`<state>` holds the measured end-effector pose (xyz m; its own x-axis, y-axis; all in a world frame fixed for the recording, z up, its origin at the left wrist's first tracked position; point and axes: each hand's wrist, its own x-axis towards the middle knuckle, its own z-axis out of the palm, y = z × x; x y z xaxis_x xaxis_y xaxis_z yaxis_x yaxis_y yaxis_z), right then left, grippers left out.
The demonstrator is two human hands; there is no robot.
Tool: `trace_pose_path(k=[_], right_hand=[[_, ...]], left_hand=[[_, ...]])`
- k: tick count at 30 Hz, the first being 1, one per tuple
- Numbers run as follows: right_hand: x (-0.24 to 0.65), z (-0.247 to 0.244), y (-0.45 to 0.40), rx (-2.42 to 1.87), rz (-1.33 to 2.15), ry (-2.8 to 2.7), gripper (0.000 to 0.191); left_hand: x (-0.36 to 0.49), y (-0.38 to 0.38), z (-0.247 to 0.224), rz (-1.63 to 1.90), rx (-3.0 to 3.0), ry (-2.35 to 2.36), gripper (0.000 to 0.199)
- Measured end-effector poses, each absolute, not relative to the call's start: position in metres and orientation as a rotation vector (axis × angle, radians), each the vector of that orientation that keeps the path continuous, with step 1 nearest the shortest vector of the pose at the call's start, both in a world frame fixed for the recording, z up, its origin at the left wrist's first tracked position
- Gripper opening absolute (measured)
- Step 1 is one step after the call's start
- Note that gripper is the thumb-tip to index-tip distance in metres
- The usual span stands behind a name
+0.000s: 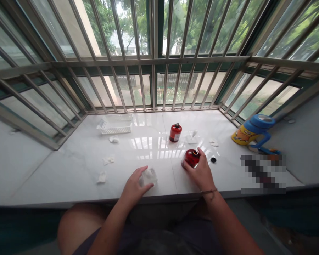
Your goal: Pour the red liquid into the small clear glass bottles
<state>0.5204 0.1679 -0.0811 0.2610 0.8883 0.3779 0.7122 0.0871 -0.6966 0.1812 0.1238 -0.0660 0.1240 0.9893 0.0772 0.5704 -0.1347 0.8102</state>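
left hand (pixel 134 185): curled round clear container (pixel 150 175), apparently to steady it | right hand (pixel 202 172): gripping uncapped red bottle (pixel 190 158) by its sides, likely leaving its top unobstructed | black cap (pixel 213 160): on surface (pixel 77 179), just right of right hand

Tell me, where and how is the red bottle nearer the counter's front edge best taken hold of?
Probably around the round body of that red bottle, below the neck, coming from the near right side. The body swells wider than the neck, giving more to wrap around; the neck points up and looks uncapped, so better leave it free. Watch the black cap to the right.
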Motion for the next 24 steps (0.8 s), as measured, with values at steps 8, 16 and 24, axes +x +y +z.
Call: trace_pose_path(k=[8, 16, 24], right_hand=[[0.496, -0.062, 0.129, -1.392, -0.152, -1.53, 0.082], [0.412, -0.079, 0.099, -1.263, 0.66, -1.691, 0.098], [0.378, -0.075, 0.123, -1.286, 0.769, -1.571, 0.089]], left_hand=[[0.201, 0.116, -0.063, 0.783, 1.778, 1.482, 0.076], [0.203, 0.123, -0.059, 0.781, 1.772, 1.455, 0.061], [0.205, 0.122, -0.063, 0.803, 1.757, 1.409, 0.062]])
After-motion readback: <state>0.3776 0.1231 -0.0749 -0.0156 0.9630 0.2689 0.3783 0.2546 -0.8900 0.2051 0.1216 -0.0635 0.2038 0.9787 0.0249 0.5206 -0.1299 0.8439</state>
